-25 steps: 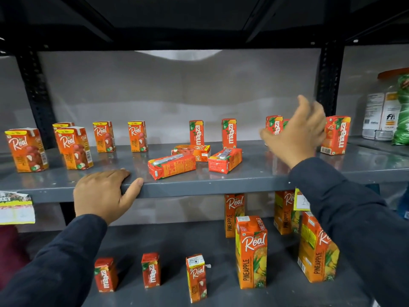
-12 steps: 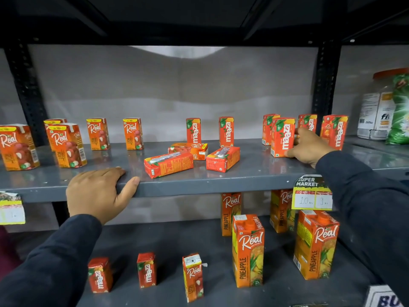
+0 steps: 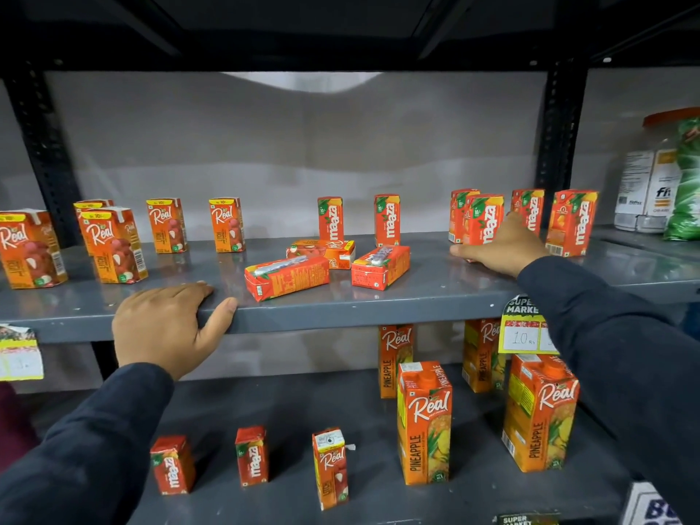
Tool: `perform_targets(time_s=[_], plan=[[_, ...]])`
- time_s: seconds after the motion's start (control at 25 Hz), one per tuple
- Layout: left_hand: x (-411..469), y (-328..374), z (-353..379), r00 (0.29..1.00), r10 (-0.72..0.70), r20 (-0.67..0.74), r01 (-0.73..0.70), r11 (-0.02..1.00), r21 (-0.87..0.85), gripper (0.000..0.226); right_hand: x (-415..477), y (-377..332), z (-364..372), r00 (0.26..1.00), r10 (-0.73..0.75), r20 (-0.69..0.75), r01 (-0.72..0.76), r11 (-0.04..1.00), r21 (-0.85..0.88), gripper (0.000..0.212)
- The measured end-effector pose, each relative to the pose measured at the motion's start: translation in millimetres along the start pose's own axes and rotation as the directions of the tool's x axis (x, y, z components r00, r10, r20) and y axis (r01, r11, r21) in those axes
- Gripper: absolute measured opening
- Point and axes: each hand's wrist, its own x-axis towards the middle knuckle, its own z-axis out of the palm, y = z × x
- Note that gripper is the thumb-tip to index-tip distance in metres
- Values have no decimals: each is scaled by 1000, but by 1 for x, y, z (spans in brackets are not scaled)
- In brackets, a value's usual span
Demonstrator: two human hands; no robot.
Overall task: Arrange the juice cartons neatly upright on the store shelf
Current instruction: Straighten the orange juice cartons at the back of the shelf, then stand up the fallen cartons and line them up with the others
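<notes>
On the grey middle shelf (image 3: 435, 297), three small cartons lie flat: one at the front (image 3: 288, 276), one behind it (image 3: 322, 252) and one to the right (image 3: 380, 267). Upright Maaza cartons stand at the back (image 3: 330, 217) (image 3: 387, 219) and in a group at the right (image 3: 572, 221). Several upright Real litchi cartons (image 3: 113, 244) fill the left. My right hand (image 3: 500, 248) lies flat on the shelf against the base of a front Maaza carton (image 3: 483, 221), fingers extended. My left hand (image 3: 166, 327) rests on the shelf's front edge, thumb on the lip.
The lower shelf holds small Maaza cartons (image 3: 172, 464), a small Real carton (image 3: 331, 467) and tall Real pineapple cartons (image 3: 424, 422). A price tag (image 3: 524, 327) hangs from the shelf edge. A jar (image 3: 651, 183) and a green packet (image 3: 685, 183) stand beyond the black post (image 3: 557, 145).
My right hand came down from in front of the right-hand cartons to the shelf surface. A Maaza carton now stands upright in front of that group. My left hand stayed put.
</notes>
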Motion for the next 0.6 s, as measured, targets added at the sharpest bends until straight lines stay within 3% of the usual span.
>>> perform_targets(time_s=[0.08,0.2,0.32,0.4,0.48,0.52,0.56,0.6], plan=[[0,0,0,1000,2,-7,-2,1000,-3,70,-2,-3,4,998,18,-59,-27,989,-147,74],[1,1,-1,1000,2,-9,-2,1000,0,69,-2,-4,3,994,54,-98,-68,988,-139,69],[-1,1,-3,1000,-1,-21,1,1000,-11,69,-6,-2,3,991,51,-120,-61,995,-81,98],[0,2,-4,1000,-11,-17,11,1000,-26,69,-16,-6,2,948,-103,-303,56,986,-158,108],[0,3,-5,1000,-19,-14,18,999,-30,68,-30,-14,3,748,-441,-497,306,893,-331,88],[-1,3,-5,1000,-19,-18,19,999,-30,68,-39,-22,4,634,-582,-510,444,813,-376,71],[-1,3,-5,1000,-18,-17,18,999,-28,68,-46,-32,5,599,-665,-447,573,745,-341,57],[0,4,-6,1000,-18,-11,17,1000,-26,68,-52,-41,8,632,-706,-320,666,706,-241,49]])
